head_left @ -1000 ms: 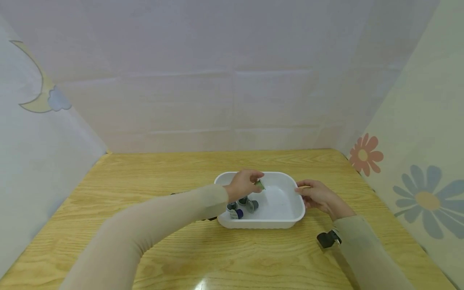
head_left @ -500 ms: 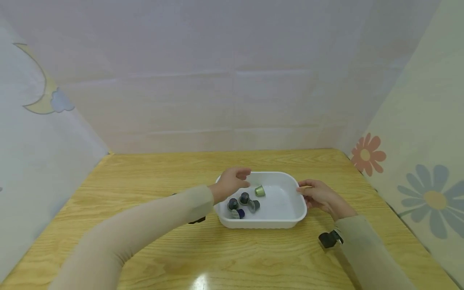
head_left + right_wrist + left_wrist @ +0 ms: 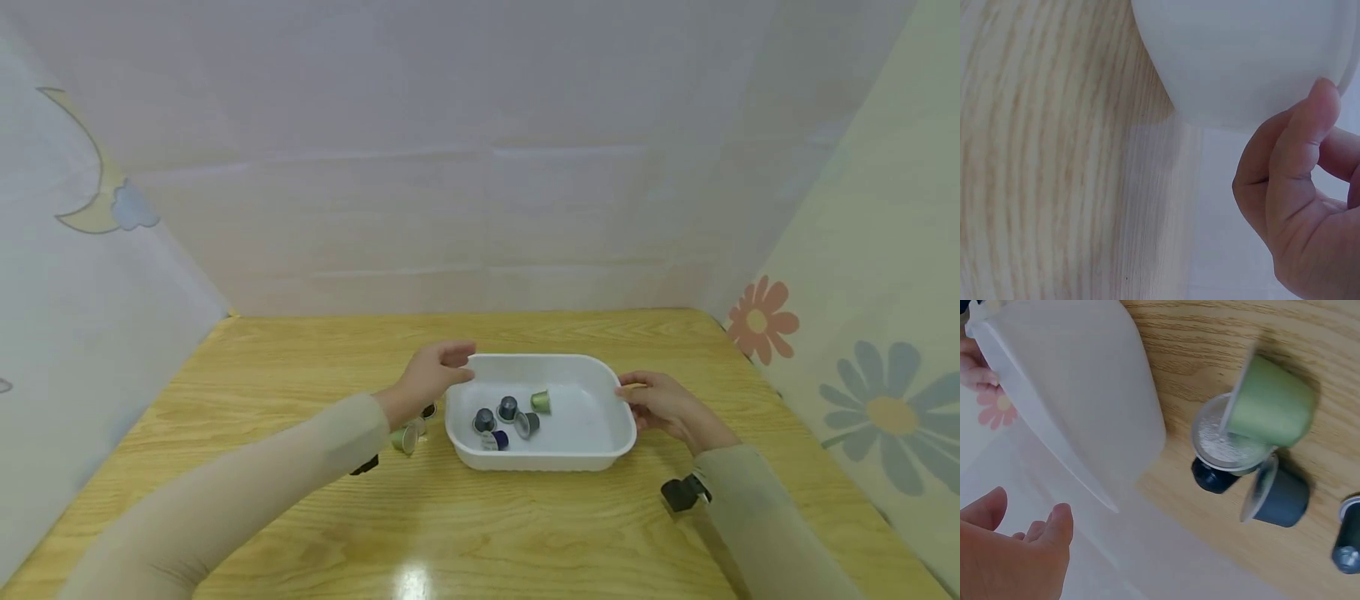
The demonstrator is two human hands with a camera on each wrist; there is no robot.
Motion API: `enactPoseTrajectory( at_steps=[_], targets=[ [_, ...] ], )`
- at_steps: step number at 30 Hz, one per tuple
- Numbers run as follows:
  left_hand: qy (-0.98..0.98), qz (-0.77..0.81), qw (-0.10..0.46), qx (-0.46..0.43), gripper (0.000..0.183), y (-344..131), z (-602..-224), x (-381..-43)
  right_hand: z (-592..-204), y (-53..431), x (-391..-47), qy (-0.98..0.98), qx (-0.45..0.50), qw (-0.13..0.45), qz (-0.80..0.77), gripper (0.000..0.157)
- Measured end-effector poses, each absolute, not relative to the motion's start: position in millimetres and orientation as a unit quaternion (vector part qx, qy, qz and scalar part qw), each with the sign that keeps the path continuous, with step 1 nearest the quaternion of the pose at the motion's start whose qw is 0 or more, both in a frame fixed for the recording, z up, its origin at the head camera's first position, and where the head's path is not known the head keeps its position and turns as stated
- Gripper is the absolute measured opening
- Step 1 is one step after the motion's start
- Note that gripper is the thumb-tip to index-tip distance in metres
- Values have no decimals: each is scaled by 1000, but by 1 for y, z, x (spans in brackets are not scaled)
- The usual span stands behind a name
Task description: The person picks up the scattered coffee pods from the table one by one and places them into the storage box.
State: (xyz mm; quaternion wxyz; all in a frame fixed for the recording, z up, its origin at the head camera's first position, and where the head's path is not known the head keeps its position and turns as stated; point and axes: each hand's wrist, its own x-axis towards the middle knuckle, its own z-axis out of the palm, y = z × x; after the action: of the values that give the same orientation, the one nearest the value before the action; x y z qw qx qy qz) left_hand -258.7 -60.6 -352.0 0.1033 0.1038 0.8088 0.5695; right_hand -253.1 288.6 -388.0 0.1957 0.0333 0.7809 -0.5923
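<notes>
Under the wrist of the left hand (image 3: 426, 379), at least four little cups lie on the table (image 3: 562, 533): a green cup (image 3: 1275, 403), a silver-topped cup (image 3: 1215, 434), a dark blue cup (image 3: 1284, 497) and a dark cup (image 3: 1351, 536). The arm may hide more. The left hand holds nothing, its fingers loose, near the left end of the white tub (image 3: 588, 421). Between the hands, five cups (image 3: 507, 407) sit in that tub. So some work looks done: five are in, four or more are out. The right hand (image 3: 662, 404) pinches the tub's right rim.

The table is yellow wood. Past the left hand, a wall has a moon (image 3: 93, 215); past the right, a red flower (image 3: 757, 321) and blue flower (image 3: 892, 414).
</notes>
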Motion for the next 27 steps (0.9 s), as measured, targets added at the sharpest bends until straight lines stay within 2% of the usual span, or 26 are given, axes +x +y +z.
enactPoseTrajectory(
  at_steps=[8, 27],
  targets=[
    [810, 574, 88, 81, 48, -89, -355, -256, -387, 289, -254, 768, 29, 211, -603, 44],
    [827, 552, 70, 76, 45, -132, -364, -244, -387, 288, -253, 776, 36, 202, -597, 42]
  ],
)
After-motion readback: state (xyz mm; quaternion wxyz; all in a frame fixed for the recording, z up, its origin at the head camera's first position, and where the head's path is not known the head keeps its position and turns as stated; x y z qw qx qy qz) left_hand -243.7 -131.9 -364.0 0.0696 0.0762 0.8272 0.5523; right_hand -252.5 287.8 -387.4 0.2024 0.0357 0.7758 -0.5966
